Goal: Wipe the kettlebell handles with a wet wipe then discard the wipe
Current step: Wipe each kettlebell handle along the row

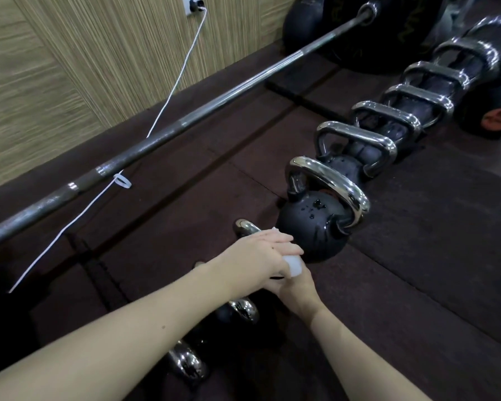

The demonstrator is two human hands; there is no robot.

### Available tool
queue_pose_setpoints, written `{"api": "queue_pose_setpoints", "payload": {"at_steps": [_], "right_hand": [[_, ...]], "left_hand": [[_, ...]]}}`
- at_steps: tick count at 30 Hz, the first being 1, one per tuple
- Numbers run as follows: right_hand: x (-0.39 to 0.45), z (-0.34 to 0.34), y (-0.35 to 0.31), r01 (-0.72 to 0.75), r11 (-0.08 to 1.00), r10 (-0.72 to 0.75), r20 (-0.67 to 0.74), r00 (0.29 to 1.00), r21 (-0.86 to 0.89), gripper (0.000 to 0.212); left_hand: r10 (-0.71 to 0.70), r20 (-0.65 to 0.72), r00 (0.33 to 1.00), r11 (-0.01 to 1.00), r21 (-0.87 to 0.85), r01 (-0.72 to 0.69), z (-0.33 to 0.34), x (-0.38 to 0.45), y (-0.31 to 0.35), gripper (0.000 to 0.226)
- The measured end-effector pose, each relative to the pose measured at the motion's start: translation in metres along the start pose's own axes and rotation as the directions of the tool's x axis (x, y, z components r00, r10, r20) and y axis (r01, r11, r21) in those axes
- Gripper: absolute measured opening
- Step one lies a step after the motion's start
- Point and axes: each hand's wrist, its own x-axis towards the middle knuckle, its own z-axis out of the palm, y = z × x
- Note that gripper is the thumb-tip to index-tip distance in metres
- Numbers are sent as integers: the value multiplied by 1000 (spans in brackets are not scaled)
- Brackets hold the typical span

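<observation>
While the kettlebell row (pixel 359 157) runs diagonally up-right across the dark mat (pixel 417 285), a barbell (pixel 185 123) hems in the left side w/ a white cable (pixel 168 96) draped over it; open mat lies to the right. Left hand (pixel 261 256) lies curled over a chrome handle (pixel 245 225), fingers closed on it. Right hand (pixel 294 285) sits just below, touching the left, pinching a white wet wipe (pixel 294 266) between the two hands; whether its fingers are fully closed can't be told. Next kettlebell (pixel 310 224), w/ droplets on top, sits just beyond the knuckles.
</observation>
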Motion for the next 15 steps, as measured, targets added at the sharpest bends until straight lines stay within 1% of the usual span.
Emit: {"api": "queue_pose_setpoints", "payload": {"at_steps": [1, 2, 4, 5, 7, 9, 10, 12, 14, 15], "right_hand": [[1, 1, 2, -8, 1000, 8, -28, 1000, 23, 77], [3, 1, 4, -8, 1000, 8, -28, 1000, 24, 77], [4, 2, 4, 0, 1000, 1, -45, 999, 24, 83], [5, 1, 5, 2, 1000, -1, -41, 999, 17, 89], [6, -2, 7, -6, 1000, 5, -23, 1000, -20, 102], [6, -12, 15, 25, 999, -24, 18, 1000, -31, 109], [4, -19, 17, 37, 998, -35, 51, 998, -42, 110], [0, -37, 22, 74, 991, -63, 99, 993, -110, 104], [-6, -53, 23, 110, 967, -92, 86, 992, -231, 87], [-8, -61, 25, 124, 951, -114, 53, 992, -283, 75]], "left_hand": [[21, -6, 1000, 1000, -21, -21, 6, -2, -2, 23], [1, -37, 999, 999, -39, -3, 7, -4, -6, 25], [-75, -151, 986, 996, -63, 66, 1, -10, -15, 31], [-139, -171, 976, 988, -90, 125, -2, -14, -21, 33], [-290, -139, 947, 946, -191, 262, -11, -23, -33, 33], [-393, -134, 909, 901, -252, 353, -20, -33, -50, 34], [-444, -134, 886, 873, -286, 395, -25, -37, -57, 35], [-571, -133, 810, 781, -391, 487, -34, -40, -65, 42], [-700, -140, 701, 656, -516, 551, -38, -42, -74, 48], [-747, -164, 645, 605, -570, 556, -40, -41, -77, 46]]}}
